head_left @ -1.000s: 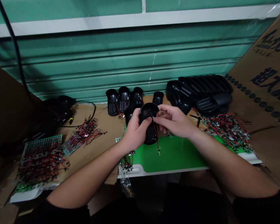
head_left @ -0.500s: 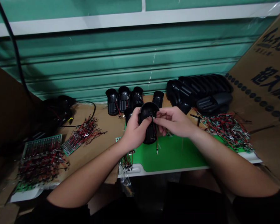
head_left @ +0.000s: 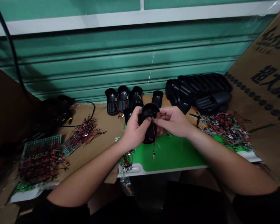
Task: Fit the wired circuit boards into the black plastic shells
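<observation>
L hand [head_left: 135,129] grips blk shell [head_left: 149,137], long axis near-far, btwn hands; R hand [head_left: 174,122] at wire [head_left: 155,137], can't tell if pinching.

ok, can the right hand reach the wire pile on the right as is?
Likely yes, once off the black housing: only low loose parts seem to lie between the right hand and the wire pile.

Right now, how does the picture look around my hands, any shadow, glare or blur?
Head view overall: dim, with the far-left cardboard sinking into deep shadow; head view, centre: faint highlights on the held black housing, detail at the fingers too soft to read; head view, right: smeared lettering on the box, a glint on clear plastic above.
</observation>
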